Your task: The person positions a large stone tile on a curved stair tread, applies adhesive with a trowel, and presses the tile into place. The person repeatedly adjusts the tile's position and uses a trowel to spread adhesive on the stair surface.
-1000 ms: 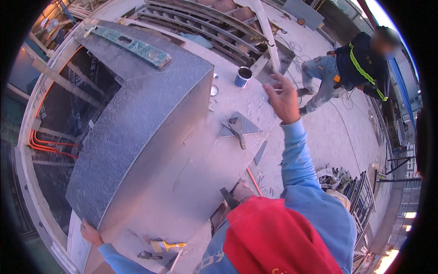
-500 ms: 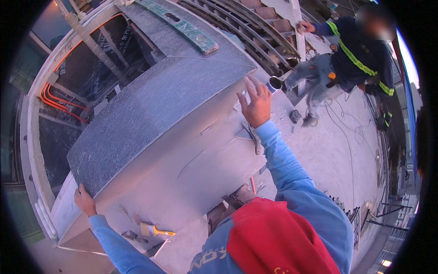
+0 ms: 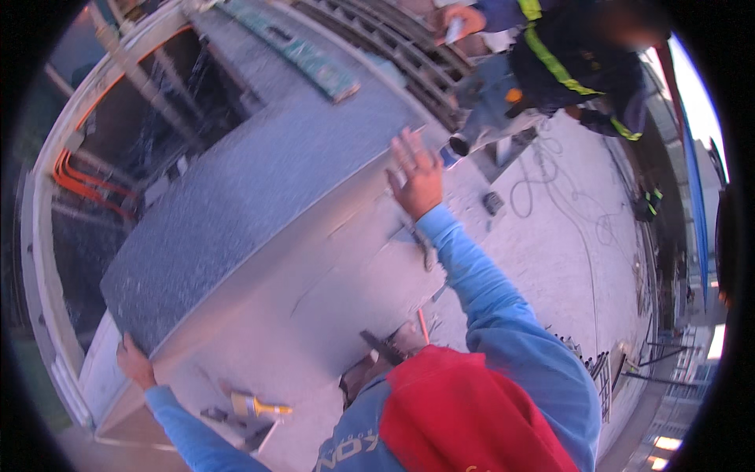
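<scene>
A long grey speckled stone slab (image 3: 228,200) lies across the top of a low wall, its long edge facing me. My left hand (image 3: 135,362) is at the slab's near left corner, its fingers bent against the edge and partly hidden. At the far right end, my right hand (image 3: 417,175) is raised with fingers spread beside the slab's corner. It holds nothing, and whether its fingertips touch the stone I cannot tell. A green spirit level (image 3: 295,51) rests on the stone further back. Below the slab is a dusty pale wall face (image 3: 314,275).
A yellow-handled paintbrush (image 3: 255,407) lies low on the left. Pliers-like tool (image 3: 422,242) and a dark-mouthed cup (image 3: 454,149) are near my right arm. A co-worker (image 3: 586,63) in reflective stripes holds something whitish. Cables (image 3: 550,177) cross the floor; orange conduits (image 3: 82,185) stand left.
The view has shifted, so the slab sits slightly further left. The co-worker has come nearer, an arm reaching toward the slab's far end. My hands keep about the same places at the slab.
</scene>
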Motion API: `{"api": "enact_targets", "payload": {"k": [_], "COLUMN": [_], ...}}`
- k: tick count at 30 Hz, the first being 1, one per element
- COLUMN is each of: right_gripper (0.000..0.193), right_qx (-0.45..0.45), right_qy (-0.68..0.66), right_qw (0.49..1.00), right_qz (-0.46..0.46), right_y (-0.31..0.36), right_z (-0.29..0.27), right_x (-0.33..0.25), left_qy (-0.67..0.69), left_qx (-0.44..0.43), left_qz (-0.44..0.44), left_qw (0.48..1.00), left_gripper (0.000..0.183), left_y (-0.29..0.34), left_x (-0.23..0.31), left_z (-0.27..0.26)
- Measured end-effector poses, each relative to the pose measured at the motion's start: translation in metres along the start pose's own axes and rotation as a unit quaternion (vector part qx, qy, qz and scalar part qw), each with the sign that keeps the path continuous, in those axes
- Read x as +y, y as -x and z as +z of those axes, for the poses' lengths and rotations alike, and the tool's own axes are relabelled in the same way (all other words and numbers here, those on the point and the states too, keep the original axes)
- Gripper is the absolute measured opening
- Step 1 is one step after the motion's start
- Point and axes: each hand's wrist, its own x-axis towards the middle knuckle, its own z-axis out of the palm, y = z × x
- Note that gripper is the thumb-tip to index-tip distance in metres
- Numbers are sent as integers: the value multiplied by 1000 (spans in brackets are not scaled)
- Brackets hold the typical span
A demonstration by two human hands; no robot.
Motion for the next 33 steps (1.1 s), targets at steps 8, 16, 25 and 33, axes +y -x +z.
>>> {"api": "enact_targets", "payload": {"k": [8, 16, 25, 33], "right_gripper": [60, 56, 36, 43], "right_qx": [-29, 124, -21, -334], "right_qy": [25, -245, -381, -777], "right_qw": [999, 937, 900, 526], "right_qz": [-29, 218, 211, 84], "right_y": [-10, -111, -208, -178], "right_z": [-27, -54, -1, -42], "right_x": [-3, 22, 7, -183], "left_qy": [-13, 2, -27, -25], "left_qx": [-45, -10, 14, 19], "left_qz": [-72, -56, -69, -124], "left_qw": [996, 998, 997, 992], "left_gripper": [49, 48, 51, 52], "left_y": [2, 4, 8, 9], "left_x": [9, 8, 24, 28], "left_z": [-13, -8, -16, -14]}}
